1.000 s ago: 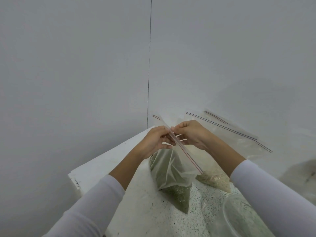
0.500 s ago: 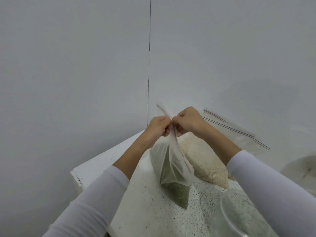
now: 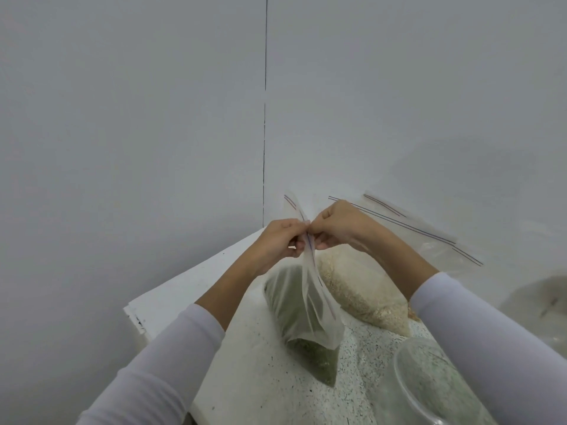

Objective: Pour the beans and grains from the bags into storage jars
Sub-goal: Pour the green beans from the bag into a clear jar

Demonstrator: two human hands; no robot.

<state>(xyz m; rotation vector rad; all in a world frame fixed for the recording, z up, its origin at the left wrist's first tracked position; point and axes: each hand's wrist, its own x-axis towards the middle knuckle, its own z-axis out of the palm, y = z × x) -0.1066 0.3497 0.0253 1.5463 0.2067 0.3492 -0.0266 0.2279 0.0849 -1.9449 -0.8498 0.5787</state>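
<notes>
Hands (image 3: 282, 240) (image 3: 334, 223) raised, pinching bag (image 3: 302, 305) top

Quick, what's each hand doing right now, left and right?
Left hand: closed, pinching the zip top of the bag of green beans.
Right hand: closed, pinching the same zip top from the other side.

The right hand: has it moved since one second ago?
Yes. The right hand has risen slightly and shifted left, closer to the wall seam.

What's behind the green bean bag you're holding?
A bag of pale grains lies behind the green bean bag; its near side is covered. More zip bags lean behind.
</notes>
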